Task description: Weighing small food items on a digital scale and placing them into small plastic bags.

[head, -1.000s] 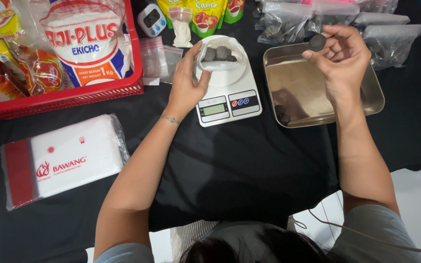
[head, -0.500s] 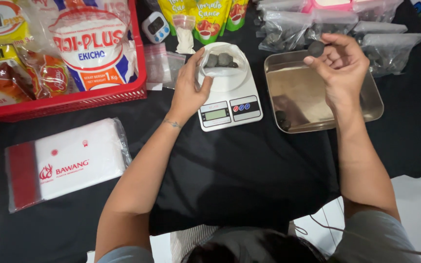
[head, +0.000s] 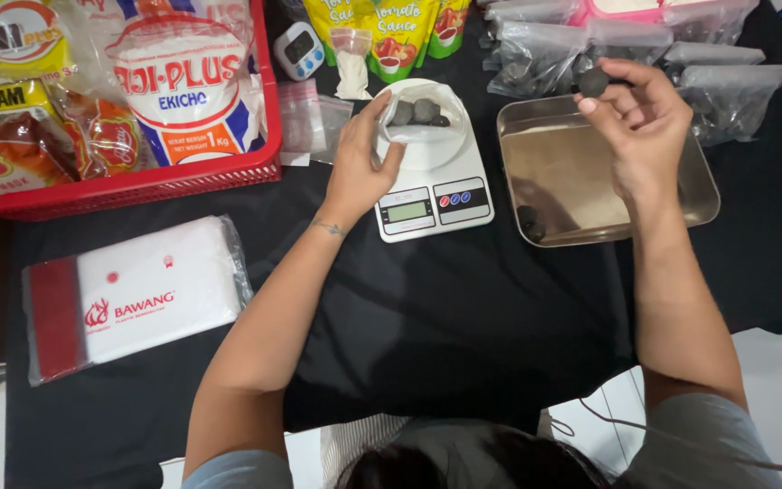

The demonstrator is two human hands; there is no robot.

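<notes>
Cloth: black tablecloth (head: 427,335) is lying nearest you, covering the table.
Flat pack: white pack w/ red strip (head: 128,294) is sitting on your left, well apart from both hands.
Scale: white digital scale (head: 432,177) is sitting at centre, display facing you.
L hand: your left hand (head: 359,163) is resting on the scale's left side, fingers curled, pinching the edge of a clear bag (head: 414,122) that's lying on the platform.
Bag contents: a few dark lumps (head: 418,112) are sitting inside it.
Tray: steel tray (head: 590,181) is sitting just right of the scale; two dark lumps are lying near its front left corner.
R hand: your right hand (head: 649,122) is hovering over the tray's far edge, thumb + fingertips pinching one dark ball (head: 593,82).
Basket: red basket (head: 151,181) w/ big food bags is sitting far left.
Far row: filled clear bags (head: 536,59), sauce pouches (head: 391,32), small timer (head: 301,47) are lining the back.
</notes>
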